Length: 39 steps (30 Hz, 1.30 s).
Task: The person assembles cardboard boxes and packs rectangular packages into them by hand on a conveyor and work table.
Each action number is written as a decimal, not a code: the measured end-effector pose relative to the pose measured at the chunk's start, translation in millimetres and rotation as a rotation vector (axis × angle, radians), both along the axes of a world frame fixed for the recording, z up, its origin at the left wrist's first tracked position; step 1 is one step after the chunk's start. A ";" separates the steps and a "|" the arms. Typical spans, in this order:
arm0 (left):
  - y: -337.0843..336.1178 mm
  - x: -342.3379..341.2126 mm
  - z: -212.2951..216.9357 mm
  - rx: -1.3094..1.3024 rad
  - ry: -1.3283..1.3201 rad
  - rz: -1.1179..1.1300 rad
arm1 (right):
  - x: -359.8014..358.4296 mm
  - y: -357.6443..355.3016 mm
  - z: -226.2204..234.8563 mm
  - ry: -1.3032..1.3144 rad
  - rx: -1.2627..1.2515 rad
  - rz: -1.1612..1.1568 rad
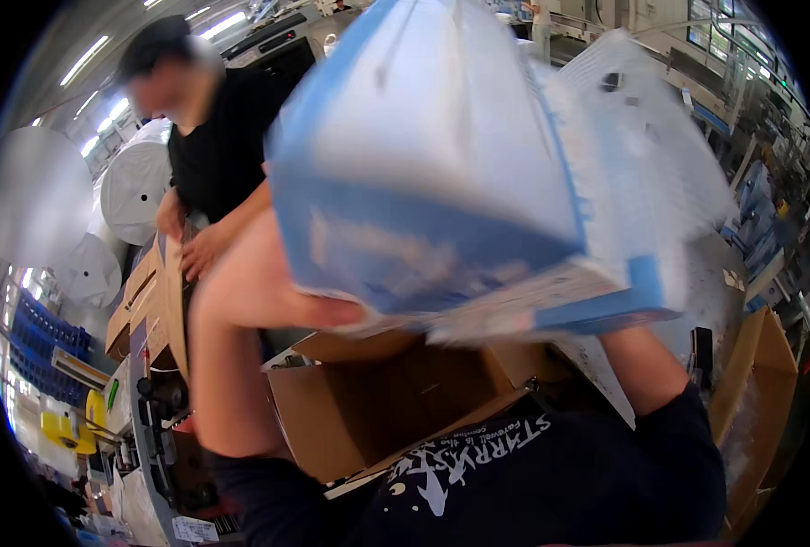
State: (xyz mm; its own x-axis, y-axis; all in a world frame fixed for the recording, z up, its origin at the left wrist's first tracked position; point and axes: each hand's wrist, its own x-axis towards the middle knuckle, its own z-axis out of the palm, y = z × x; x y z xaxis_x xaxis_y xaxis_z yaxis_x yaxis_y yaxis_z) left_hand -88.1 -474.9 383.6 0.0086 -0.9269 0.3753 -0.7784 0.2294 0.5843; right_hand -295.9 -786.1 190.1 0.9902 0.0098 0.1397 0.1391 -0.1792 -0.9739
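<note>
Large blue-and-white plastic-wrapped packs (432,191) are lifted in front of me, blurred by motion. My left hand (259,283) grips their left side, with the thumb along the lower edge. Under the right end, my right hand (628,330) bears the packs, its fingers mostly hidden behind them. More whitish, quilted-looking wrap (633,155) shows on the right side of the load. Below the packs an open cardboard box (309,415) has its flaps spread, and the brown inside shows.
A co-worker in black (227,137) stands at the left, hands on a piece of cardboard (150,296). Big white rolls (136,182) are behind. Another open carton (752,401) stands at right beside a grey table (711,273). Yellow tape rolls (67,433) lie lower left.
</note>
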 end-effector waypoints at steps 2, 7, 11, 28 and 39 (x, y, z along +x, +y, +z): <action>27.0 21.8 19.3 0.262 0.223 0.038 | 1.6 33.2 5.2 0.574 -0.705 0.465; 47.3 76.2 -170.6 1.036 0.202 0.136 | -50.1 51.2 -25.7 0.332 -0.109 0.260; 48.4 64.2 -388.0 1.056 0.560 0.324 | -68.8 34.4 -50.9 0.489 -0.095 -0.175; 29.3 -49.6 -530.9 1.086 -0.877 0.790 | -374.6 -163.2 -163.2 0.973 -0.694 -1.488; -183.3 -132.4 -489.4 1.020 -0.122 0.287 | -338.0 -216.1 -160.7 1.276 -0.967 -0.706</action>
